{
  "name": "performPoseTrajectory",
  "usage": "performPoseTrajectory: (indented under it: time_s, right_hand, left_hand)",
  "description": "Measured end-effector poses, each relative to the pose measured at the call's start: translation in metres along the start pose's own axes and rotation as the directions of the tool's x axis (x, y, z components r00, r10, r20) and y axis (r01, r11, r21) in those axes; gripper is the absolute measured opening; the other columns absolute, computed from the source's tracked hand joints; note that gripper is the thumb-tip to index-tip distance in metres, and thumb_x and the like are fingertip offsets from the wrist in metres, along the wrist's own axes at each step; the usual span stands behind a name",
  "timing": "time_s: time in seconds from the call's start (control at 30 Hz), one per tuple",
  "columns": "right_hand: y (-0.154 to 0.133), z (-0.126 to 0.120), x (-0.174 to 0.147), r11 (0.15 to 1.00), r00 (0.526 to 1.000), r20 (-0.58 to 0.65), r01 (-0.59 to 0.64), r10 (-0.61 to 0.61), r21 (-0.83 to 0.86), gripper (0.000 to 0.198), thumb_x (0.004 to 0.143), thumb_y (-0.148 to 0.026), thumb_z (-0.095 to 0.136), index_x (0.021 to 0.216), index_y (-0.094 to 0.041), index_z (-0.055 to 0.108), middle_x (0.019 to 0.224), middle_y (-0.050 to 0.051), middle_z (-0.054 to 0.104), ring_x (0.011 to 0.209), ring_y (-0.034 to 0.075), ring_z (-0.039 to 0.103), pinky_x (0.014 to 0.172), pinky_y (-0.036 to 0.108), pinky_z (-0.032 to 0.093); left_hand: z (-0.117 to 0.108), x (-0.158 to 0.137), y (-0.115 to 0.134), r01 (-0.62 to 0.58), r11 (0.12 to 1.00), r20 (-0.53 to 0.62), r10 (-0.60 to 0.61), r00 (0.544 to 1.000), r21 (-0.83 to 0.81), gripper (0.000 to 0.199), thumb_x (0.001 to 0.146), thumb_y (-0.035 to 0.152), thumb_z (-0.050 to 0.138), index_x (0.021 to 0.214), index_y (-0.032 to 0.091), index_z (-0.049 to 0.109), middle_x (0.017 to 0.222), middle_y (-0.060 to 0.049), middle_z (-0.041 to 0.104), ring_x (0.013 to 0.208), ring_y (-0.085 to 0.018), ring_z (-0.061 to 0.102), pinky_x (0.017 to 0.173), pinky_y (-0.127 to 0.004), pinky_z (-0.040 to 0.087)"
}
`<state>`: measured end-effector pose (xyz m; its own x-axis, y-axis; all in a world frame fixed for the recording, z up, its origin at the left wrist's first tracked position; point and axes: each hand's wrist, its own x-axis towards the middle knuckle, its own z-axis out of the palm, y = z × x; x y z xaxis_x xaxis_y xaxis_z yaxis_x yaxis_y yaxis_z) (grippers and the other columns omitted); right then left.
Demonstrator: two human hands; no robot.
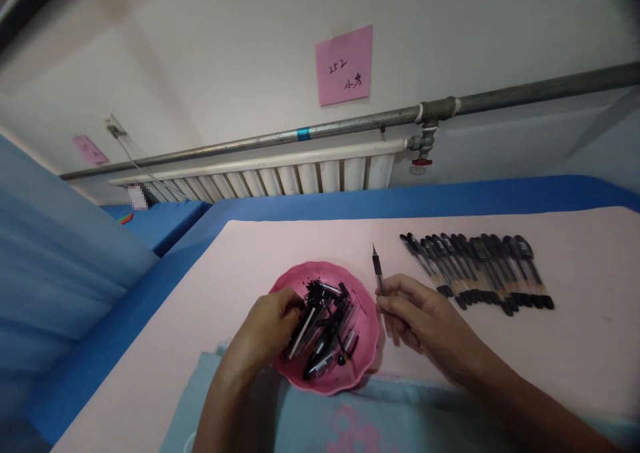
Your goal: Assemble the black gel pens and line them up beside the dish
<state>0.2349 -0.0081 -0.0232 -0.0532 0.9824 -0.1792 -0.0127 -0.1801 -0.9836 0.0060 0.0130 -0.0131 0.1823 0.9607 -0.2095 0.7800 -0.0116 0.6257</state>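
My right hand (407, 309) pinches an uncapped pen (377, 266) with a clear barrel and black grip, its tip pointing up and away from me. Just left of it sits a pink scalloped bowl (367, 353) holding a heap of pen parts (327, 329): clear barrels, black caps and small black pieces. My left hand (273, 323) reaches over the bowl's left rim, its fingers closed at the edge of the heap. What those fingers hold, if anything, is hidden.
A row of capped pens (480, 269) lies side by side at the right of the pink table surface (240, 273). Light blue cloth (310, 419) spreads below the bowl. Behind the table's blue edge (300, 206) are a radiator (280, 176) and a pipe (240, 143).
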Motion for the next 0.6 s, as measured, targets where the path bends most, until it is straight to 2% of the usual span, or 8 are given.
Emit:
performPoseTrajectory:
  time_s: [0.1,0.37,0.5,0.6]
  right_hand:
    - [0.000,-0.001,0.000,1.000,1.000,0.001,0.001,-0.001,0.000,0.012,0.073,-0.031,0.057,0.068,-0.021,0.051,0.042,-0.010,0.041,0.034,0.005,0.032,0.035,0.020,0.024]
    - [0.002,-0.001,0.001,1.000,1.000,0.014,0.014,-0.014,-0.009,0.011,0.074,-0.029,0.056,0.069,-0.020,0.052,0.043,-0.009,0.042,0.035,0.005,0.034,0.035,0.019,0.024]
    - [0.003,-0.001,0.001,1.000,1.000,0.009,0.008,-0.008,-0.013,0.011,0.073,-0.029,0.056,0.070,-0.021,0.051,0.043,-0.009,0.042,0.035,0.005,0.035,0.035,0.019,0.024]
    - [0.003,-0.001,0.002,1.000,1.000,0.009,0.008,-0.007,-0.018,0.011,0.073,-0.029,0.056,0.070,-0.021,0.050,0.042,-0.010,0.042,0.032,0.004,0.031,0.034,0.019,0.023]
  left_hand:
    - [0.003,-0.001,0.006,0.005,0.994,0.036,-0.009,0.999,0.107,0.016,0.073,0.018,0.039,0.070,0.019,0.055,0.067,-0.002,0.061,0.061,-0.015,0.052,0.056,-0.026,0.030]
    - [0.004,0.000,0.015,0.012,0.982,0.017,-0.015,1.000,0.190,0.016,0.073,0.015,0.041,0.070,0.018,0.056,0.068,-0.003,0.061,0.062,-0.015,0.052,0.057,-0.026,0.030]
    - [0.012,0.002,0.023,-0.087,0.994,-0.003,0.088,0.996,0.071,0.016,0.074,0.014,0.043,0.072,0.019,0.059,0.072,-0.001,0.063,0.066,-0.013,0.054,0.059,-0.024,0.034]
    - [0.024,0.005,0.028,-0.183,0.980,-0.031,0.186,0.982,0.073,0.019,0.077,0.015,0.045,0.077,0.020,0.063,0.080,-0.001,0.065,0.074,-0.014,0.056,0.066,-0.025,0.037]
